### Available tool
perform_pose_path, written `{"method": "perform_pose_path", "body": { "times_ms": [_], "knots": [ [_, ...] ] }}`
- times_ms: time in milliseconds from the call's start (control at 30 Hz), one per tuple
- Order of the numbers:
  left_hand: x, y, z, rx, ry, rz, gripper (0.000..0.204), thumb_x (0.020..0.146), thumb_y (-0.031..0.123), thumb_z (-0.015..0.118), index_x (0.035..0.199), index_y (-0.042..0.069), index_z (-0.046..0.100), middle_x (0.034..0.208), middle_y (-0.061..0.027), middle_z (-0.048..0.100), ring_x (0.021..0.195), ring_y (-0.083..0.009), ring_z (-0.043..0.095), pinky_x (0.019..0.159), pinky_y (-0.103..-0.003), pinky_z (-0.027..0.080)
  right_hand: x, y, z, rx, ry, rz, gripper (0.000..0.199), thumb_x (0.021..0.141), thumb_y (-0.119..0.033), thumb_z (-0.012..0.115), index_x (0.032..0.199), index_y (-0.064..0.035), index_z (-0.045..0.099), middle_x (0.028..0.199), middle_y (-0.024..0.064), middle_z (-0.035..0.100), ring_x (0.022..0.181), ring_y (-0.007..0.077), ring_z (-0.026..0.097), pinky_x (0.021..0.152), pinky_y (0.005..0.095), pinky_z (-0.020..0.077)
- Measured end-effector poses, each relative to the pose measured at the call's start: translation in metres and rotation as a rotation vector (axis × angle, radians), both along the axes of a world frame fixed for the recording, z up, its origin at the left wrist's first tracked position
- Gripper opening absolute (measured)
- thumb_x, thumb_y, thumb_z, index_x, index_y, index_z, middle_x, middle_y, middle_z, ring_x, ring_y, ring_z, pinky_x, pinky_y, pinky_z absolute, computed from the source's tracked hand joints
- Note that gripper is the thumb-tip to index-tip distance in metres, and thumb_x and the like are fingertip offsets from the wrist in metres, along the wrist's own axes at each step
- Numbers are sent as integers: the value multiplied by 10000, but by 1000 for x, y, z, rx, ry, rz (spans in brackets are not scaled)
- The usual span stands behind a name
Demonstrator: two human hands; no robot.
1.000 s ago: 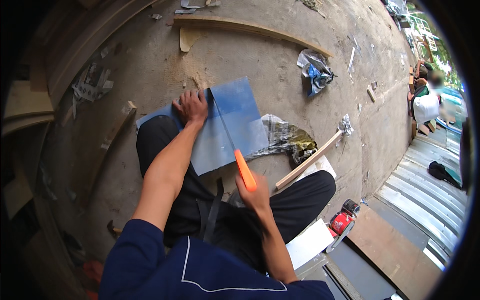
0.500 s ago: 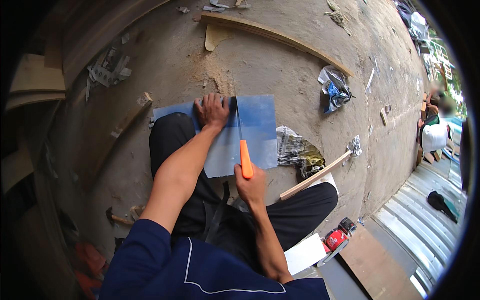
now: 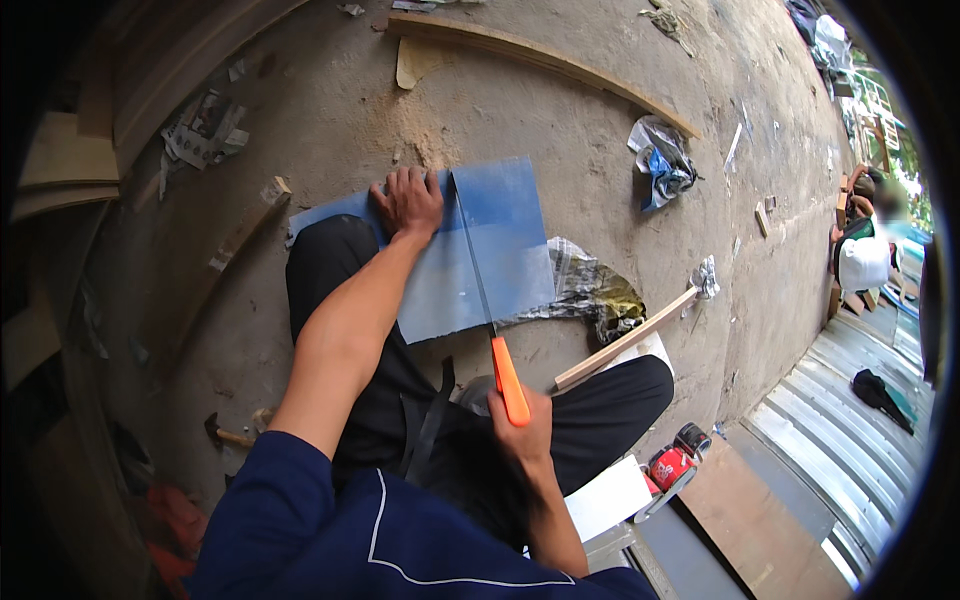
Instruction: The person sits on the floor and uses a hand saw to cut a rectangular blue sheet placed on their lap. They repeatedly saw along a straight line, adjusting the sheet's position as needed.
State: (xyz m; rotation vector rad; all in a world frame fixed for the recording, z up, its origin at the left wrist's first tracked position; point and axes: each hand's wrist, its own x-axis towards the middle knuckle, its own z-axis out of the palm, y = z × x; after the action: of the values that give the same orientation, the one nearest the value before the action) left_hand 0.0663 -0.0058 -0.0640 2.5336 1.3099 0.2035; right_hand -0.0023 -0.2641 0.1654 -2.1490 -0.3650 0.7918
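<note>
A flat panel (image 3: 505, 230), blue at its far part and fading to pale grey, lies before me, partly against my left knee. My left hand (image 3: 410, 205) bears down on its far edge, fingers bent over that edge. In my right hand (image 3: 525, 430), close to my lap, is the orange handle of a handsaw (image 3: 511, 385). Its thin dark blade (image 3: 472, 247) runs across the panel from the far edge to the near edge, just right of my left hand. How deep the blade has cut is hard to see.
Sawdust (image 3: 425, 130) lies beyond the panel, near a long wooden strip (image 3: 550, 65). To the right are crumpled newspaper (image 3: 590, 285), a wooden stick (image 3: 630, 340) and a red roll-shaped thing (image 3: 672, 467). A hammer (image 3: 232, 435) lies left. Another person (image 3: 862, 262) sits far right.
My right hand has drawn the saw back toward my lap, so its handle is now clear of the panel's near edge. My left hand stays on the panel, which appears slightly turned.
</note>
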Motion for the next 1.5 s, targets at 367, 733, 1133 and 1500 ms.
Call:
{"method": "perform_pose_path", "body": {
  "times_ms": [367, 733, 1133, 1500],
  "knots": [
    [6, 0, -13, 43, 48, 38, 407, 967, 423, 399, 970, 110, 659, 1034, -71, 623, 1073, -236, 534, 1017, -493, 246, 20, 47, -30, 35, -159, -6, 198, 806, -154, 638, 747, 25, 575, 621, 214, 555, 563, 382, 567, 545, 405, 439],
    [12, 0, -8, 51, 20, 35, 424, 974, 429, 370, 1014, 123, 661, 1052, -80, 620, 1100, -245, 534, 1043, -519, 225, 44, 57, -65, -21, -131, 18, 184, 772, -223, 645, 786, -40, 647, 688, 203, 634, 650, 418, 615, 632, 487, 507],
    [9, 6, -14, 77, 28, 40, 425, 975, 422, 370, 993, 114, 663, 1045, -87, 618, 1102, -255, 530, 1029, -521, 233, 24, 16, -51, 22, -138, 18, 215, 772, -250, 645, 790, -36, 652, 705, 209, 633, 657, 422, 617, 642, 499, 504],
    [8, 11, -13, 68, 64, 78, 447, 977, 431, 356, 974, 103, 661, 1041, -89, 619, 1080, -260, 535, 1010, -517, 247, 26, 26, -30, 63, -129, 24, 209, 767, -199, 655, 746, 5, 615, 663, 216, 610, 644, 420, 603, 605, 460, 489]
  ]
}}
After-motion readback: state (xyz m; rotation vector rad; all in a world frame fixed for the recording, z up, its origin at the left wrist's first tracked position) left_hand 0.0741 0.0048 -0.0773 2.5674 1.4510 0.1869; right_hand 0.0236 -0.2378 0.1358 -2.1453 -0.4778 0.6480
